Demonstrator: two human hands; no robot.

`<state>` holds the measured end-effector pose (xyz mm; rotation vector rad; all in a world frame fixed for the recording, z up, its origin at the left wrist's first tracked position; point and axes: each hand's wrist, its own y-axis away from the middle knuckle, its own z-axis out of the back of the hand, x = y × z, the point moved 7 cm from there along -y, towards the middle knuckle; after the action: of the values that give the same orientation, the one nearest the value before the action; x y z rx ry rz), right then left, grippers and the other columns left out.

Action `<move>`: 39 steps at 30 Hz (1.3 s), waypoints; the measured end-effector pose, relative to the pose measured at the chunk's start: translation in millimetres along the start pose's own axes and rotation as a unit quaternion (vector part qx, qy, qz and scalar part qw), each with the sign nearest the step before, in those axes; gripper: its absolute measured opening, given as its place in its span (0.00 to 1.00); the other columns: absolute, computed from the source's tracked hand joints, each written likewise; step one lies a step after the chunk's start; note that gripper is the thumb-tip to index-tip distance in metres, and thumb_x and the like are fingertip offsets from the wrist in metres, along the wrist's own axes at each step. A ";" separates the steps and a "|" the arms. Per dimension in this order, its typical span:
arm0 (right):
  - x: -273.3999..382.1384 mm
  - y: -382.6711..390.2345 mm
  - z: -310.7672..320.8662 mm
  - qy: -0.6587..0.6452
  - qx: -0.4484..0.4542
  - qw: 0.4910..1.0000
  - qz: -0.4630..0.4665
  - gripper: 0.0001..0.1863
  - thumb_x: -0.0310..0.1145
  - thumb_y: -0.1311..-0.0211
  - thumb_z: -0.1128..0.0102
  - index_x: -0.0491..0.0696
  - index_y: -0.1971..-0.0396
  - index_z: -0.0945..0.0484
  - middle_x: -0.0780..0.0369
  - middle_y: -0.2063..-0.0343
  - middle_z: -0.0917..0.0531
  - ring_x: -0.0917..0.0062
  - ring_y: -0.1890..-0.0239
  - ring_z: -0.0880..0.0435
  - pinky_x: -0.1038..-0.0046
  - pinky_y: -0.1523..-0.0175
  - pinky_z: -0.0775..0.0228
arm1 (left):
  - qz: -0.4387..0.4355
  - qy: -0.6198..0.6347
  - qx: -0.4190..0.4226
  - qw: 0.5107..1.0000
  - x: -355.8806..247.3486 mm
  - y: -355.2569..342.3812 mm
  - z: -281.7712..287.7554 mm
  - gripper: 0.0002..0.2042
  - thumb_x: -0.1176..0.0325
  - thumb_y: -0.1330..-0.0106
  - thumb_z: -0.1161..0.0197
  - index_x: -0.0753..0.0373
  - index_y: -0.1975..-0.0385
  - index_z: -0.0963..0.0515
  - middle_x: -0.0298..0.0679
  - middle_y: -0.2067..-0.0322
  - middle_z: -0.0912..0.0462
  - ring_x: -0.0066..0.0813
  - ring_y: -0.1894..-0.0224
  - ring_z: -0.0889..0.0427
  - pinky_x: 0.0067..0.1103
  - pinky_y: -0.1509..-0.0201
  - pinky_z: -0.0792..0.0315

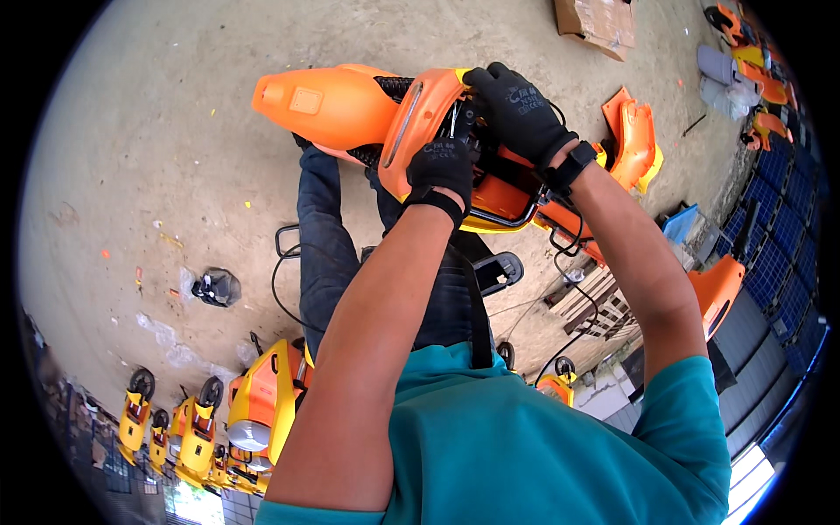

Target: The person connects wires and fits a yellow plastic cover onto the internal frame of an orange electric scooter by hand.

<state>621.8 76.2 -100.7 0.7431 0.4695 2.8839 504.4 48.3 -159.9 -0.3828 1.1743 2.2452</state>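
Note:
An orange scooter [516, 199], partly assembled, stands across in front of me. Its front fender [337, 107] points left over the dark tyre. Beside the fender rises a curved orange front panel [422, 114] with a silver strip. Both my hands wear black gloves. My left hand [442, 166] is closed just behind the panel, by dark parts and wires; what it grips is hidden. My right hand [518, 109] has its fingers bent over the panel's upper, yellow-edged end; its thumb is hidden.
Orange and yellow body panels [632, 144] lie right of the scooter. A cardboard box [597, 24] sits at the far side, a black plastic bag [216, 287] on the floor at left. Yellow scooters [197, 429] stand lower left. A wooden pallet [597, 302] and a black cable [570, 325] are at right.

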 end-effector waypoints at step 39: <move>-7.1 7.9 -8.7 -0.032 -0.051 0.996 -0.061 0.16 0.28 0.43 0.38 0.44 0.56 0.31 0.51 0.64 0.23 0.51 0.58 0.21 0.58 0.59 0.28 | 0.021 0.004 0.083 0.996 0.1 -3.1 -4.1 0.31 0.65 0.29 0.53 0.39 0.27 0.51 0.47 0.46 0.22 0.43 0.48 0.18 0.37 0.44 0.25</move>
<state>623.4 65.0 -108.5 0.7590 0.3460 2.7384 506.1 46.4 -164.3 -0.3022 1.3735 2.1638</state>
